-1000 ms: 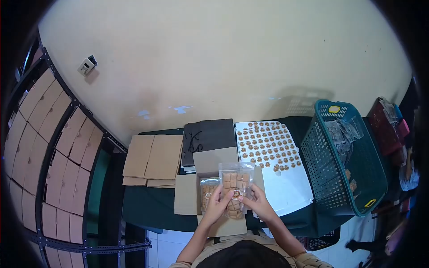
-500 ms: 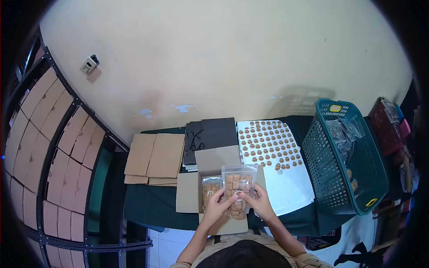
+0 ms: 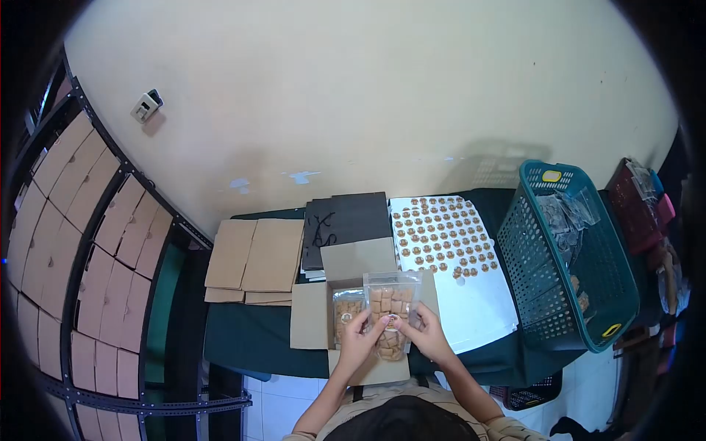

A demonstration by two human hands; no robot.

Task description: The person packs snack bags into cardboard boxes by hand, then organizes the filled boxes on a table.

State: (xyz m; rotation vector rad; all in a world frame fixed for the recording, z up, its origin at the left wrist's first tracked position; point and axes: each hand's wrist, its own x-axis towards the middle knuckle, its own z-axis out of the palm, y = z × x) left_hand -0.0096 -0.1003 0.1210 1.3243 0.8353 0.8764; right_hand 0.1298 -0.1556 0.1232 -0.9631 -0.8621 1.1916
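Note:
A clear zip pouch of small brown snack pieces (image 3: 390, 300) is held upright between my two hands, over an open cardboard box (image 3: 309, 316). My left hand (image 3: 357, 342) grips its left side and my right hand (image 3: 426, 334) its right side. Both thumbs press on a round sticker (image 3: 393, 321) on the pouch front and partly cover it. Inside the box, left of the held pouch, lies another filled pouch (image 3: 347, 305) with a round label. The held pouch hides the right part of the box interior.
A white sheet of round stickers (image 3: 471, 316) lies right of the box. Behind are black boards (image 3: 353, 220); flat cardboard pieces (image 3: 272, 253) lie left. A green basket (image 3: 544, 294) with plastic packets (image 3: 566, 228) stands right. Shelves of boxes (image 3: 110, 294) line the left.
Both hands still hold the pouch in nearly the same place. My thumbs have shifted slightly over the sticker.

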